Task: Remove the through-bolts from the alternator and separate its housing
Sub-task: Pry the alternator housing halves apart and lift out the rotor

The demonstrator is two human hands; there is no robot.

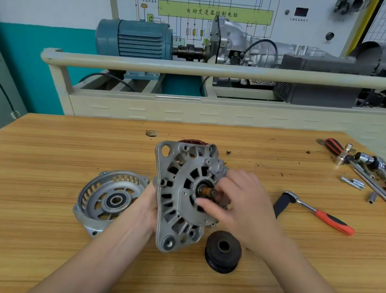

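Observation:
The grey alternator rear housing [180, 198] stands on edge at the middle of the wooden bench [40, 152], its ribbed face toward me and copper windings showing behind its top. My left hand [148, 206] grips its left edge from behind. My right hand [236, 200] has its fingers curled at the brown shaft end [208, 192] in the housing's centre, pinching it. The separated front housing half [107, 199], with its black bearing, lies flat to the left. The black pulley [223, 251] lies in front of the housing on the right.
A ratchet with a red and black handle [319, 214] lies right of my right hand. Several sockets, an extension bar and a red-handled tool [366, 172] are scattered at the bench's far right. Behind the bench stands a trainer rig with a rail [196, 70].

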